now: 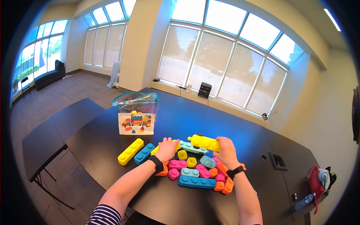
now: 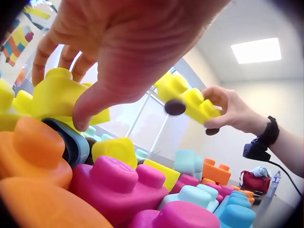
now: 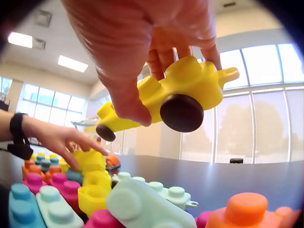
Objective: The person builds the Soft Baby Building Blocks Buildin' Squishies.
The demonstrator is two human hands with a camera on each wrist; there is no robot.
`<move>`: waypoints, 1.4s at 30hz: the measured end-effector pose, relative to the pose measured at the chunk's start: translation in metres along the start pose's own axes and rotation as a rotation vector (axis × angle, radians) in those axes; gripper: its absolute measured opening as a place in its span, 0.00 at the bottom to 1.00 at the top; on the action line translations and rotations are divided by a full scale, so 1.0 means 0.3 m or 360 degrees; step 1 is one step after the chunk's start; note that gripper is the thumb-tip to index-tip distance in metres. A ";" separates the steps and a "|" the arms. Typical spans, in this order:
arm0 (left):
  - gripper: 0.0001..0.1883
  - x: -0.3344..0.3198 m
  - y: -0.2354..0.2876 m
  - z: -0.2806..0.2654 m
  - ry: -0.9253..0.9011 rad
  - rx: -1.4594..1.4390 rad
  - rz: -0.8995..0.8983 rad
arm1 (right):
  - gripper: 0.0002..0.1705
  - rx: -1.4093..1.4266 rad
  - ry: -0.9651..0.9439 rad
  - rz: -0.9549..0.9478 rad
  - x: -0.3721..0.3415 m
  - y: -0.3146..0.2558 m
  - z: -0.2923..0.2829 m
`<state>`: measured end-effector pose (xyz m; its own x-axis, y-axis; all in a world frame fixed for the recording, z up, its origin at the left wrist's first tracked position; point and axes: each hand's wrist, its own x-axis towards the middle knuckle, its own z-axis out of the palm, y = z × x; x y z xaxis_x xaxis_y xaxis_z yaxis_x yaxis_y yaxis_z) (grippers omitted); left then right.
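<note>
The right hand holds a yellow wheeled block above the pile, thumb on one side and fingers on the other; in the right wrist view its dark wheel and end hook show. Among the blocks, the left hand grips a yellow block, its thumb against the near side. A pale green wheeled block lies between the hands, under the raised yellow one. Nearer the person are a pink block, a small yellow block and a long blue block.
A clear bag with a picture card stands at the back left. Long yellow and blue blocks lie left of the pile. Far right are a water bottle and a red bag; a socket box is set in the table.
</note>
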<state>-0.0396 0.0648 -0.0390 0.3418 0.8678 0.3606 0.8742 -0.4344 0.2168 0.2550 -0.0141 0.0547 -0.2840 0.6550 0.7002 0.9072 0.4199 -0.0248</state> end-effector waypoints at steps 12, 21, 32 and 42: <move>0.42 0.030 0.122 -0.037 -0.0180 -0.0545 0.0631 | 0.36 0.1032 -0.0395 0.0480 -0.266 -0.079 -0.346; 0.20 -0.084 -0.079 -0.232 0.0132 -0.0841 0.0509 | 0.38 0.0761 -0.1274 0.0140 -0.498 -0.356 -0.255; 0.15 -0.447 -0.411 -0.341 0.0257 -0.0924 -0.0409 | 0.36 0.0648 -0.1260 0.0179 -0.549 -0.384 -0.159; 0.21 -0.382 0.004 -0.210 0.0140 -0.0397 0.0334 | 0.39 0.0638 -0.1239 0.0221 -0.561 -0.385 -0.143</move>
<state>-0.0994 -0.0501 -0.0230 0.4651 0.7337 0.4953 0.6727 -0.6566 0.3410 0.2114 -0.1997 -0.0297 -0.4424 0.8968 -0.0082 0.8137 0.3976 -0.4241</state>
